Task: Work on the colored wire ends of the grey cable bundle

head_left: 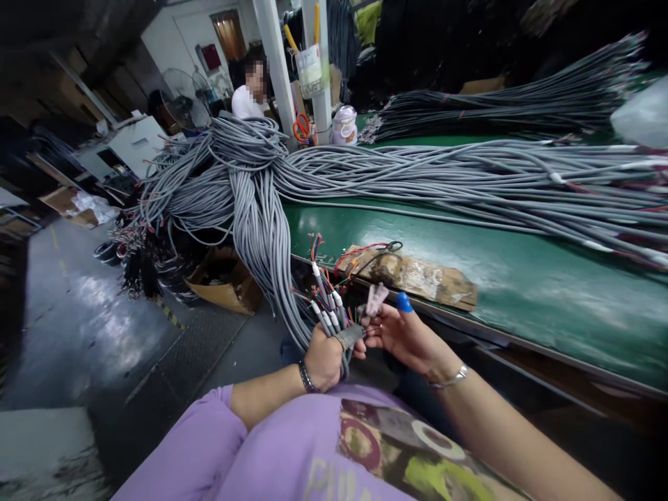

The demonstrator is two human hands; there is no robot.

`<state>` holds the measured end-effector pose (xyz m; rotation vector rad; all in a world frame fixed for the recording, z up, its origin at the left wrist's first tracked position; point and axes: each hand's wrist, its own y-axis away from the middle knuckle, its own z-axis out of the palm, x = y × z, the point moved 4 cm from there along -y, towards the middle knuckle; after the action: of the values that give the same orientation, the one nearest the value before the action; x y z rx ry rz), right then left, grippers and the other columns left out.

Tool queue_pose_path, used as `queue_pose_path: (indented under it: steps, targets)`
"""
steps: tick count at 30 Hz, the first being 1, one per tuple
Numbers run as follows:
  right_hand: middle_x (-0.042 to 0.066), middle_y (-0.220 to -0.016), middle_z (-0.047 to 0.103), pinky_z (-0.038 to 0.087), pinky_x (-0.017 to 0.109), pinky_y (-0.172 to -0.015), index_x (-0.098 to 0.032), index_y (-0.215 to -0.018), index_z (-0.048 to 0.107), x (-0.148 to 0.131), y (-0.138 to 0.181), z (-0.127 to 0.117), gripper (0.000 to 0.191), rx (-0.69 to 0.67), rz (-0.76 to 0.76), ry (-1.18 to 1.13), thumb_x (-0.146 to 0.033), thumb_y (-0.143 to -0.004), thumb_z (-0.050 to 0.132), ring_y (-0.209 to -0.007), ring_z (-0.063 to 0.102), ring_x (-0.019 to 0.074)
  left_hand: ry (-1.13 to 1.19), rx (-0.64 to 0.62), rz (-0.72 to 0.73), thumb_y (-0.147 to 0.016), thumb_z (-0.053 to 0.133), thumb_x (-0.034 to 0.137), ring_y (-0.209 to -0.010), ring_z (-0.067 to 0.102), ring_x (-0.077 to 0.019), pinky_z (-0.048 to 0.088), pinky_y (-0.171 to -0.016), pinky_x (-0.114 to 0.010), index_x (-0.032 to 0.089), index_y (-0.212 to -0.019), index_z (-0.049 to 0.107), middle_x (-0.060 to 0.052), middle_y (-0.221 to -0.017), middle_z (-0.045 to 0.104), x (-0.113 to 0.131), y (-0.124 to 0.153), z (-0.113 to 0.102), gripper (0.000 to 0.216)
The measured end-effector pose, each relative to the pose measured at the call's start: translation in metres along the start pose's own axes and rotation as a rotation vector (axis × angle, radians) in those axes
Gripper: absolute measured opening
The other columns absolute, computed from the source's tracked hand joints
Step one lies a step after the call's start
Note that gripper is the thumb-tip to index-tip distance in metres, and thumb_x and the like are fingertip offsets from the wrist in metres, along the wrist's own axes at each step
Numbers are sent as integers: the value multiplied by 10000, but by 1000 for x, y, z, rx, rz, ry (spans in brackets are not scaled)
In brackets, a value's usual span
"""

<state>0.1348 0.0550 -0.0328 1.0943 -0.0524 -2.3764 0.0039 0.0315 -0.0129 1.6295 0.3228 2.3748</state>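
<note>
Cables (328, 322) beside the table (522, 285) look heavy and springy, best held below the wire ends (316, 245). My left hand (322, 358) grips there; whether my right hand (412, 337) grips, I cannot tell.

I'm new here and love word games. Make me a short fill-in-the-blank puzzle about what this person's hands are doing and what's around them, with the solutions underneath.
1. The left hand grips a bundle of cables whose outer jackets are ____.
2. On the right hand, a ____ covering sits over the tip of the thumb.
3. The silver bracelet is worn on the ____ wrist.
4. The worktop is coloured ____.

Missing words: grey; blue; right; green.
</note>
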Motion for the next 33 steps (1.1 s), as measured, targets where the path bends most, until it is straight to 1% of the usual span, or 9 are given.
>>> queue_pose_path:
  steps: [2, 5, 8, 13, 18, 22, 25, 29, 33]
  targets:
    - [39, -754, 658, 481, 294, -613, -182, -817, 670, 4, 9, -2, 551, -13, 15, 123, -681, -605, 772, -648, 592, 154, -31, -1, 18, -556, 837, 470, -436, 519, -93, 441, -453, -217, 122, -585, 620, -12, -490, 584, -2, 1, -3, 411]
    - [1, -670, 621, 426, 265, -579, -184, -770, 623, 5, 18, -1, 407, 64, -96, 302, -517, -654, 826, -593, 532, 121, -69, -18, 33, -581, 824, 501, -435, 514, -93, 446, -468, -225, 124, -568, 608, -9, -477, 565, -6, 1, -7, 435]
    - [-6, -601, 607, 406, 278, -567, -190, -714, 593, 2, 23, 9, 393, 126, -200, 435, -530, -686, 789, -565, 514, 129, -110, -78, 37, -603, 807, 536, -464, 537, -107, 463, -487, -237, 124, -593, 610, -18, -501, 577, -10, 0, -8, 456]
    - [-1, -538, 625, 429, 304, -569, -205, -692, 554, -5, 22, 28, 422, 6, -148, 477, -578, -697, 751, -522, 564, 159, -244, -250, 2, -592, 817, 536, -482, 548, -110, 486, -521, -255, 120, -638, 624, -22, -544, 604, -11, 1, -7, 460]
    - [6, -536, 613, 354, 274, -524, -186, -666, 611, -9, 17, 22, 405, 70, -187, 533, -549, -670, 791, -509, 497, 132, -170, -202, 26, -634, 791, 513, -472, 540, -109, 473, -518, -255, 125, -624, 637, -25, -536, 607, -8, 1, -9, 418]
    - [-16, -547, 554, 340, 259, -511, -182, -632, 628, -6, 18, 9, 379, 144, -213, 482, -501, -641, 832, -516, 424, 108, -76, -112, -6, -601, 814, 462, -465, 537, -109, 454, -498, -244, 116, -605, 643, -28, -524, 604, -4, 1, -8, 386]
    - [-28, -550, 519, 398, 251, -535, -180, -627, 625, -1, 18, -2, 385, 134, -168, 320, -494, -628, 847, -526, 431, 101, -26, -61, -33, -558, 835, 453, -463, 536, -103, 453, -488, -234, 108, -588, 643, -26, -516, 597, 1, 3, -5, 395]
    - [7, -678, 604, 487, 259, -564, -190, -759, 693, 0, 12, -14, 477, 174, -95, 73, -634, -620, 792, -562, 486, 108, 1, -72, -52, -547, 840, 446, -456, 533, -102, 450, -472, -231, 106, -592, 643, -25, -516, 594, 5, 4, 1, 395]
    - [9, -690, 612, 498, 260, -542, -195, -770, 678, -5, 0, -5, 520, 159, -70, 25, -700, -655, 721, -552, 522, 114, -20, -104, -38, -567, 825, 453, -438, 523, -104, 455, -466, -244, 109, -576, 627, -26, -507, 584, 6, 2, 9, 397]
